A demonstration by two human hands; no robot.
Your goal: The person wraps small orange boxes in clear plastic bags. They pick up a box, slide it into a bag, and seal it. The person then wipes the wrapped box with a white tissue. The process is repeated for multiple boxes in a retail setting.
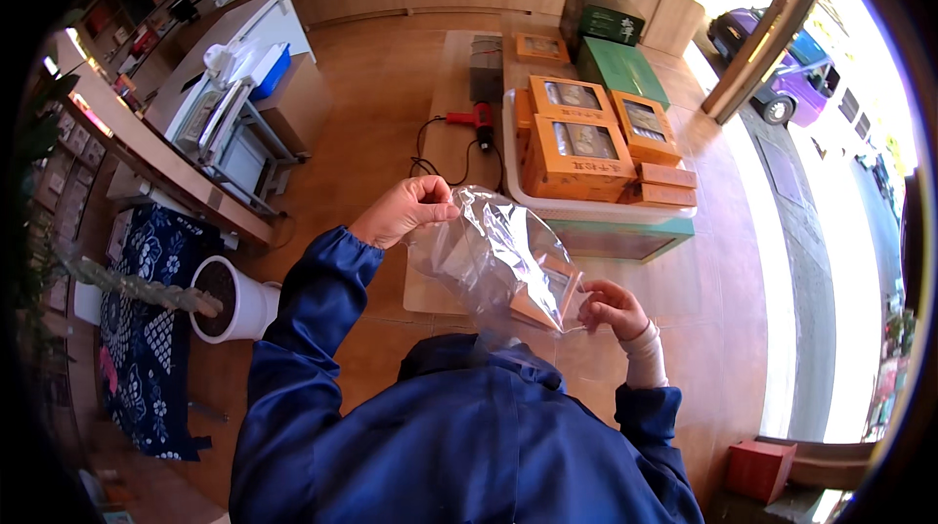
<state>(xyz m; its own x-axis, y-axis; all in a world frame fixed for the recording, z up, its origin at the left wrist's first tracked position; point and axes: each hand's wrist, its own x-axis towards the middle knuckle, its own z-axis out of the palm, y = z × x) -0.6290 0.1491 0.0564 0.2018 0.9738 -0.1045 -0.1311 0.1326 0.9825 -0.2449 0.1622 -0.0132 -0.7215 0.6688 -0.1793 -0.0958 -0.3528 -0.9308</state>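
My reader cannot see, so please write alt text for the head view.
A person's left hand and right hand hold a clear plastic bag, an orange item showing through. Beyond, orange boxes stand on a white tray near a red corded tool.

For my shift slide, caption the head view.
Left hand pinches a clear plastic bag, right hand at its edge, near orange boxes.

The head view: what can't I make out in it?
All in the head view:
Orange piece at the clear bag: partly hidden by glare on the plastic.
Contents of the front windowed box: too small to tell.
Purple vehicle: partly hidden by the wooden post.
Plant stem: far end lost in the dark left rim.
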